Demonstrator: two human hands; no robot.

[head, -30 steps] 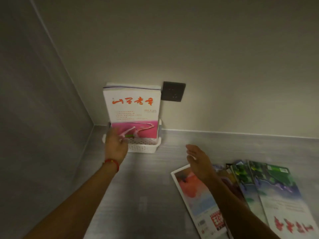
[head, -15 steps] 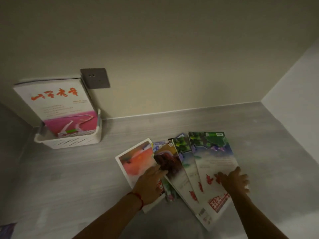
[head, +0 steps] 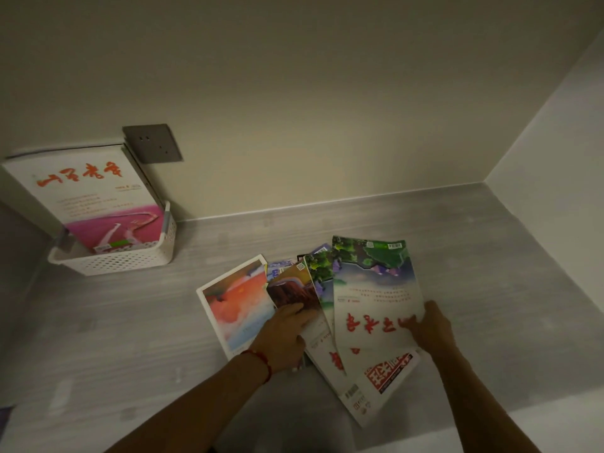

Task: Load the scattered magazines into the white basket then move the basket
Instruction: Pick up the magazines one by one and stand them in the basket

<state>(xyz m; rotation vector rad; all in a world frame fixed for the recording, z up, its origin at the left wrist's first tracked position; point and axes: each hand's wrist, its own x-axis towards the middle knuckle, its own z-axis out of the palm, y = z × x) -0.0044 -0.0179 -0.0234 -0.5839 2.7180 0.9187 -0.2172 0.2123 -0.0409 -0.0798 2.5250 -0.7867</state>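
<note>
A white perforated basket (head: 124,261) stands at the left against the wall, with a white and pink magazine (head: 88,197) upright in it and others behind. Several magazines lie fanned on the grey surface. The top green and white magazine (head: 372,289) is tilted up off the pile, and my right hand (head: 428,330) grips its right edge. My left hand (head: 284,338), with a red string at the wrist, rests flat with fingers apart on the orange magazine (head: 232,305) and the brown-cover one (head: 291,289).
A grey wall socket (head: 152,143) sits just above the basket. Walls close off the back and the right side. The grey surface (head: 474,273) runs bare to the right corner. A purple object (head: 5,420) shows at the lower left edge.
My left hand left the basket and came down onto the scattered pile. My right hand reached the green and white magazine and has lifted its edge. The view swung right.
</note>
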